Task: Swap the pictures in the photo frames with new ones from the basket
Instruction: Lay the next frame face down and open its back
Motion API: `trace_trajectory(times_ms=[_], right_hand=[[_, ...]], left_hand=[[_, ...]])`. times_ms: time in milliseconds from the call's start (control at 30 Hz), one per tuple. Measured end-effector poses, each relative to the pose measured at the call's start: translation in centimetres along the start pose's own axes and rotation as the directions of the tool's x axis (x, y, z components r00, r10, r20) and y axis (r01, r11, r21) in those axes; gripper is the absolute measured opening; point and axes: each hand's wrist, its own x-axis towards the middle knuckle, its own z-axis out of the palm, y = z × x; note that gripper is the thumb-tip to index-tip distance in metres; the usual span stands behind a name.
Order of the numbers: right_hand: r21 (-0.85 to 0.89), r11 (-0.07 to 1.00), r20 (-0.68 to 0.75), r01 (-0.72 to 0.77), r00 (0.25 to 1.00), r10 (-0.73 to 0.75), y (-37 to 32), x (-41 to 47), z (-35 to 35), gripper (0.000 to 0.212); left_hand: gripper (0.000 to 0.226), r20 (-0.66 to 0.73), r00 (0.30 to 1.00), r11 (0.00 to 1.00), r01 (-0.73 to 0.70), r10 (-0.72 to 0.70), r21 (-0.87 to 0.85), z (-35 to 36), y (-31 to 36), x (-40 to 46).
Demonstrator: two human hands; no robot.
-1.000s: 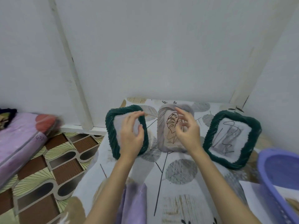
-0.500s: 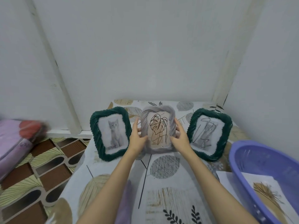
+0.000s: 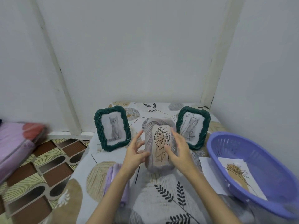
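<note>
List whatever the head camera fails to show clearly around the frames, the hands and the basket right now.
- Grey frame: its back and stand face away; both hands cover its side edges.
- Left hand and right hand: motion blur leaves the grip unclear.
- Purple basket: its right end runs off the picture edge.
- Sheet in the basket: any sheets beneath it are hidden.
- Right green frame: picture too faint to read.
</note>
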Motion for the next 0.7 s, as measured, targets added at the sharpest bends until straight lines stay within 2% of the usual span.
trace_trajectory(times_ms=[100,200,333,400,433,500,567,633,700], right_hand=[[0.033,0.994,0.046,0.099,0.994,-0.101,-2.7,-2.3,0.4,0.054],[0.098,0.994,0.009,0.057,0.998,-0.058,-4.1,-3.6,0.4,0.057],[0.032,0.998,-0.174,-0.049,0.983,0.054,-3.8,-5.5,-0.2,0.061],[0.014,0.993,-0.230,-0.117,0.966,0.117,-3.3,-6.2,-1.0,0.062],[0.028,0.990,-0.245,-0.140,0.959,0.142,-3.0,-6.5,-1.5,0.062],[0.082,0.984,-0.250,-0.159,0.952,0.175,-2.2,-7.0,-2.4,0.063],[0.166,0.973,-0.217,-0.158,0.957,0.193,-1.4,-7.5,-3.3,0.065],[0.264,0.954,-0.182,-0.143,0.964,0.195,-0.9,-7.8,-4.1,0.066],[0.343,0.931,-0.132,-0.121,0.976,0.176,-0.4,-8.2,-4.7,0.067]], left_hand=[[0.072,-0.023,0.998,0.997,-0.049,0.050,0.052,1.6,0.4,-1.8],[0.066,0.024,0.996,0.990,-0.092,0.090,0.110,3.4,1.1,-3.2],[0.065,0.223,0.973,0.976,-0.098,0.053,0.193,5.2,1.4,-5.1],[0.058,0.343,0.939,0.975,-0.097,0.022,0.201,5.6,1.7,-5.8],[0.053,0.358,0.933,0.972,-0.108,0.027,0.211,5.6,1.8,-6.0],[0.041,0.267,0.961,0.974,-0.132,0.080,0.186,5.4,2.1,-6.3],[0.034,0.070,0.988,0.975,-0.145,0.135,0.171,4.8,2.1,-6.1],[0.033,-0.076,0.982,0.949,-0.147,0.174,0.280,4.1,1.7,-5.7],[0.037,-0.078,0.991,0.928,-0.072,0.108,0.367,3.2,1.0,-5.5]])
